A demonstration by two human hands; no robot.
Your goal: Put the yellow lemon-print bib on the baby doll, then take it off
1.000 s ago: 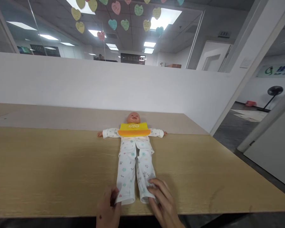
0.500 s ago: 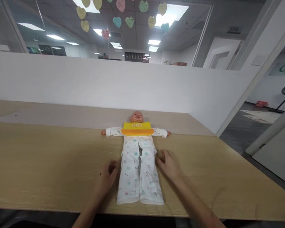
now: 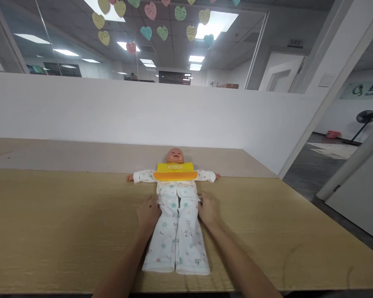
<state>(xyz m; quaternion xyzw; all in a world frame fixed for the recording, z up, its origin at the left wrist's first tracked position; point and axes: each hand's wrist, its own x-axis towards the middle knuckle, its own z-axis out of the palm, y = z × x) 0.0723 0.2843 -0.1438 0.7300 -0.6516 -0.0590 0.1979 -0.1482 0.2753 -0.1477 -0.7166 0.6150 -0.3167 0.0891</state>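
Note:
A baby doll (image 3: 175, 156) lies on its back on the table, arms spread, head toward the wall. It wears a white printed top (image 3: 165, 189) and a yellow bib (image 3: 175, 167) with an orange lower pocket. White printed trousers (image 3: 188, 236) cover its lower part, with the leg ends toward me. At the left side of the waist, my left hand (image 3: 148, 212) is closed on the trousers' edge, fingertips partly hidden. My right hand (image 3: 208, 209) pinches the opposite edge, just under the top's hem.
The wooden table (image 3: 65, 219) meets a grey strip (image 3: 81, 155) at the back, against a white wall (image 3: 127, 111). Heart-shaped notes hang on the glass above. To the right are a doorway, a black fan (image 3: 366, 116) and a red container (image 3: 333, 134) on the floor.
Both hands have moved up and inward from beside the trousers and taken hold of their sides at the waist. The trousers' upper part is drawn narrower. The camera view has shifted slightly.

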